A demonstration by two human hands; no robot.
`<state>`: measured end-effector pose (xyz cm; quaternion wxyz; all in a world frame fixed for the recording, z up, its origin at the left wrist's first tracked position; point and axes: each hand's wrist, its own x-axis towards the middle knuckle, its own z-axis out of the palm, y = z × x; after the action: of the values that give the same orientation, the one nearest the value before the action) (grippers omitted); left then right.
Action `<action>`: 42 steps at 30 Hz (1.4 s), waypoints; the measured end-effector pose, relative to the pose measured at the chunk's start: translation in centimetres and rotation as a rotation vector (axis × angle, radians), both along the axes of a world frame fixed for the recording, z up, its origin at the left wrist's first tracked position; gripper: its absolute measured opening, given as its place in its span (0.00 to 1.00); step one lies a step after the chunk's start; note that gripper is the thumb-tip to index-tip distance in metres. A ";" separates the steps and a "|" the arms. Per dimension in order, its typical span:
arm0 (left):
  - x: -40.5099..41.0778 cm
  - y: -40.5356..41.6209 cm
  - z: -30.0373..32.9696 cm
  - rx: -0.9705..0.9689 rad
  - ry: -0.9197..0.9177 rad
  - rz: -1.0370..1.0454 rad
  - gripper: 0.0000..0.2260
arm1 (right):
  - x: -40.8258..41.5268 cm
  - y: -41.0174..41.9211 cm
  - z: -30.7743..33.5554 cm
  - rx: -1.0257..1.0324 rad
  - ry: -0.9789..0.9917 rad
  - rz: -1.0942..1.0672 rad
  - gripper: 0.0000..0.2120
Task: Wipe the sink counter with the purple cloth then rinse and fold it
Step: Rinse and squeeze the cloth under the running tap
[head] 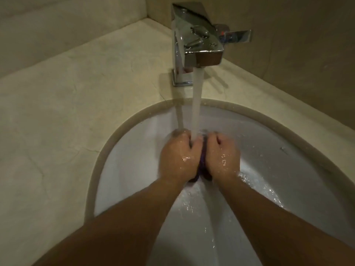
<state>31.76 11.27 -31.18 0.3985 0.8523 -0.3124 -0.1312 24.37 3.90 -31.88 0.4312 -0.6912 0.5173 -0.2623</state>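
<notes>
My left hand (pixel 177 159) and my right hand (pixel 222 157) are side by side over the white sink basin (pixel 126 169), both with fingers curled round the bunched purple cloth (pixel 202 164). Only a dark purple strip of the cloth shows between the two hands; the rest is hidden inside them. A stream of water (pixel 196 104) falls from the chrome faucet (pixel 199 45) onto the cloth and my fingers. Both hands are wet.
The beige stone counter (pixel 67 96) spreads to the left and behind the basin. The faucet handle (pixel 238 37) sticks out to the right. A tiled wall (pixel 297 54) closes in at the back right. Water runs down the basin between my forearms.
</notes>
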 end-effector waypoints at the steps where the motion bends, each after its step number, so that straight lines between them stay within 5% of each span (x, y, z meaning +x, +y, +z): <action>1: -0.1 0.1 0.5 -0.086 0.272 0.047 0.14 | 0.0 0.1 0.4 0.090 -0.063 -0.077 0.18; 4: -0.6 0.5 1.8 -0.355 0.981 0.148 0.20 | 0.4 0.4 1.7 0.405 -0.329 -0.238 0.14; 6: -0.9 1.0 3.1 -0.425 1.282 0.153 0.20 | 0.9 0.9 2.3 0.628 -0.513 -0.249 0.12; 9: -0.3 1.7 4.0 -0.452 1.504 0.058 0.21 | 1.5 1.9 3.0 0.827 -0.691 -0.158 0.12; 11: 0.2 2.0 4.3 -0.469 1.552 0.057 0.21 | 1.5 2.2 2.9 0.677 -0.562 -0.124 0.12; 13: 0.5 1.7 4.5 -0.466 1.502 0.019 0.15 | 1.4 2.0 3.3 0.275 -0.287 -0.081 0.12; 15: 0.7 1.0 4.7 -0.455 1.390 0.001 0.10 | 1.2 2.0 4.0 0.090 -0.227 -0.073 0.14; 20: 1.1 0.2 5.2 -0.450 1.163 0.128 0.20 | 2.6 2.8 5.2 0.474 -0.313 -0.031 0.28; 26: 0.3 -0.3 4.7 -0.499 0.790 0.175 0.15 | 2.8 2.9 5.1 0.151 -0.061 -0.016 0.25; 33: -0.1 0.1 3.8 -0.409 0.554 0.278 0.11 | 2.7 3.0 3.8 0.066 -0.072 -0.079 0.23; 42: 0.4 0.1 4.3 -0.418 0.574 0.218 0.12 | 2.3 2.1 4.7 0.043 -0.121 -0.024 0.20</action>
<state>32.15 11.41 -26.88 0.6468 0.7094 -0.1152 -0.2551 26.71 5.95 -27.13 0.4734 -0.6584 0.5040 -0.2973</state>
